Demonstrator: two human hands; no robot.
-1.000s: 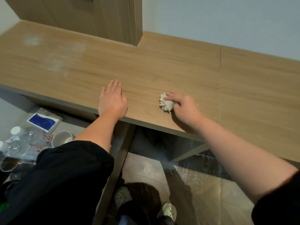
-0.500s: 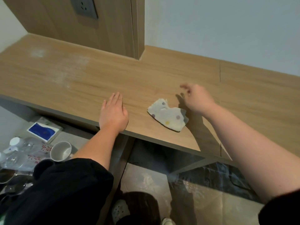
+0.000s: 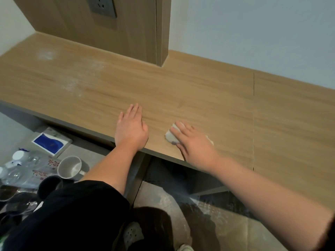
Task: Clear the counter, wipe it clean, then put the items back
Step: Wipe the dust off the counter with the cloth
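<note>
The wooden counter runs across the view with pale dusty smears on its left part. Near its front edge lies a small white cloth with coloured dots. My right hand lies flat on top of the cloth with straight fingers, covering most of it. My left hand rests palm down on the bare counter just left of the cloth, fingers straight and together.
On a lower grey surface at the left stand a grey mug, clear plastic bottles and a blue-and-white packet. A wooden panel with a socket rises at the counter's back. Tiled floor lies below.
My right hand let the crumpled cloth drop open onto the counter, lifted away, then came back down flat on it. My left hand stayed in place.
</note>
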